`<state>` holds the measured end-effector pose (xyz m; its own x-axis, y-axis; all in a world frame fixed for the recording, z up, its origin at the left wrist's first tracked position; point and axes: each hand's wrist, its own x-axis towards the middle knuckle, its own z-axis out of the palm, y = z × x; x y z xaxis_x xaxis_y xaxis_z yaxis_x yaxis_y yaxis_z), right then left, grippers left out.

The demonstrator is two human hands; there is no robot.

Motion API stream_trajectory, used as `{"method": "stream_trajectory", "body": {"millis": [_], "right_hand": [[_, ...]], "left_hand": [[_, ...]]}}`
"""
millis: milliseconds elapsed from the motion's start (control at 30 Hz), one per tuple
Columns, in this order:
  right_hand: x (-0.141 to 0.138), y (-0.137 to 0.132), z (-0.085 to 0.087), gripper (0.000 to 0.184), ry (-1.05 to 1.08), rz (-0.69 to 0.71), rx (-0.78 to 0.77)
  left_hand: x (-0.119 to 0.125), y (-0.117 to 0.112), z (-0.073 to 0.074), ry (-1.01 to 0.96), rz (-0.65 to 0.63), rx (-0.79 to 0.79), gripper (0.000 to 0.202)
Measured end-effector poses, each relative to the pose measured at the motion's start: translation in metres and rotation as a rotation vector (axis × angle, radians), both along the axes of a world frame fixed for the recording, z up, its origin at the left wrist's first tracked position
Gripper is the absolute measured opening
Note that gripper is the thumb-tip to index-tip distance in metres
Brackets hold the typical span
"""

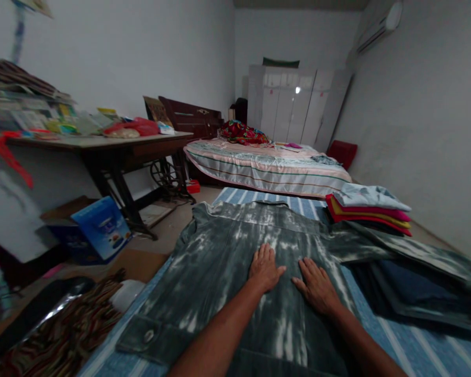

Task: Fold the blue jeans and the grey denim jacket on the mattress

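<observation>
A dark grey-green denim jacket (215, 262) with pale bleached streaks lies spread out, its back panel facing up and its collar at the far end. My left hand (265, 268) rests flat on the middle of the jacket, fingers stretched forward. Just to its right, my right hand (316, 285) also lies flat on the fabric, fingers slightly spread. One sleeve (396, 243) stretches out to the right, over a stack of dark folded clothes (424, 293). The left sleeve is mostly hidden. A button (148, 335) shows at the near left corner of the waistband.
Blue-and-white striped cloth (400, 340) covers the surface under the jacket. Folded coloured clothes (371, 209) are stacked at the far right. Beyond stands a bed (267, 173). On the left are a treadle sewing table (137, 141) and a blue box (98, 230) on the floor.
</observation>
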<state>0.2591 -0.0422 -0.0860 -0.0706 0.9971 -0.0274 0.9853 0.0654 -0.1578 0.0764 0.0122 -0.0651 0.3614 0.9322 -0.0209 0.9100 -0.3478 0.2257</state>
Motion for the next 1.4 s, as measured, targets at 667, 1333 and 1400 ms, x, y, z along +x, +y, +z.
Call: {"method": "stream_trajectory", "body": {"millis": [667,1333,1400], "right_hand": [[-0.027,-0.001,0.018,0.065,0.028,-0.027,0.054],[-0.059,-0.018,0.009,0.074,0.026,-0.013,-0.006],[-0.059,-0.018,0.011,0.075,0.036,-0.013,-0.014]], "left_hand": [[-0.031,0.02,0.034,-0.069,-0.072,-0.001,0.055],[-0.067,0.045,0.011,0.101,0.089,0.013,0.062],[-0.067,0.049,0.017,0.099,0.108,0.036,0.062]]}}
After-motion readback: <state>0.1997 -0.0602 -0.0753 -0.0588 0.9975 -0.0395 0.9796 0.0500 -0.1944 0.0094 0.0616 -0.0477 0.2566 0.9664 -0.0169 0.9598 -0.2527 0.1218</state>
